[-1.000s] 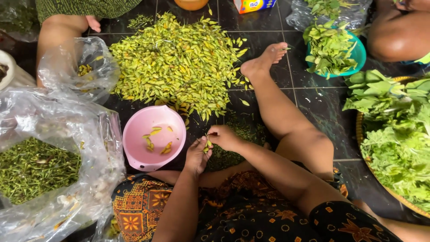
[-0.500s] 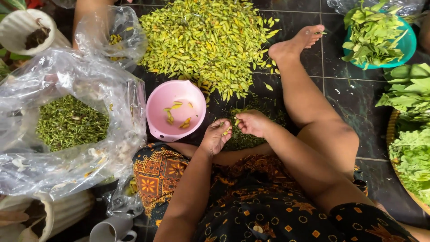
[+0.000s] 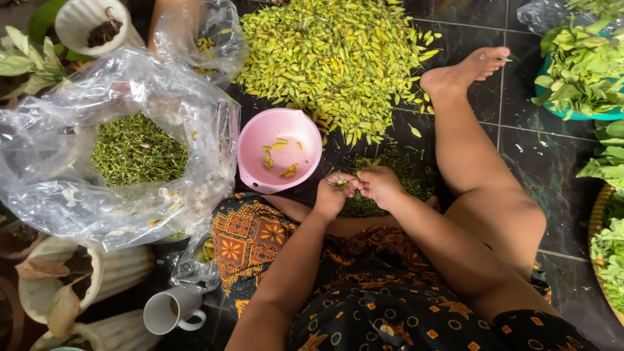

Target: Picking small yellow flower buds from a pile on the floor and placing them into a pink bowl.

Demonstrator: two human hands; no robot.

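Observation:
My left hand (image 3: 335, 194) and my right hand (image 3: 378, 184) meet over my lap, both pinching one small yellow-green chilli (image 3: 342, 182) between the fingertips. Just left of them stands a pink bowl (image 3: 255, 162) with a few chilli pieces inside. Beyond the hands a big heap of yellow-green chillies (image 3: 335, 55) lies on the dark tiled floor. A small pile of green stems (image 3: 390, 195) sits under my hands. My bare right leg (image 3: 468, 130) stretches out toward the heap.
A large clear plastic bag (image 3: 58, 169) holding green stems (image 3: 136, 149) lies at the left. Teal basin of leafy greens (image 3: 582, 71) at top right, a woven tray of greens (image 3: 608, 253) at right. White mug (image 3: 170, 311) and white pots (image 3: 84, 23) at left.
The camera view has shifted left and down, bringing the plastic bag, pots and mug further into view. My hands stay together over my lap, working the chilli.

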